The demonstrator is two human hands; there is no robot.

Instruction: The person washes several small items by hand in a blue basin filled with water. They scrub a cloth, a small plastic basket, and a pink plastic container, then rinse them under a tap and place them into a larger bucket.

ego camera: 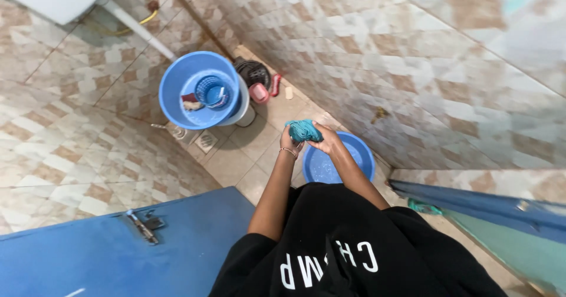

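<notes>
Head view, looking steeply down into a tiled washroom corner.

Both hands meet on a bunched teal cloth (303, 130), held in the air just above the far rim of a blue basin (361, 155). The left hand (289, 141) has its grip clenched on the near-left side of the cloth; a thin bracelet (288, 151) sits at that wrist. The right hand (326, 139) has its grip clenched on the right side of the cloth, fingers wrapped around the bundle. The cloth is twisted into a compact wad between the two hands; whether it is dripping cannot be told.

The blue basin stands on the tiled floor (236, 155) against the base of the tiled wall (413, 67), directly below the hands. Its inside looks wet and pale blue.

Beyond the basin, further along the wall, stands a large blue bucket (177, 91) with a small blue perforated scoop (212, 91) and a dark reddish item (190, 101) inside it. Between that bucket and the wall lie a black round lid (252, 71) and a pink cup (258, 93). A floor drain (206, 140) sits between the bucket and the basin.

On the near side of the basin: a blue metal door (88, 256) with a latch (144, 225), and the person's black shirt (354, 256).
</notes>
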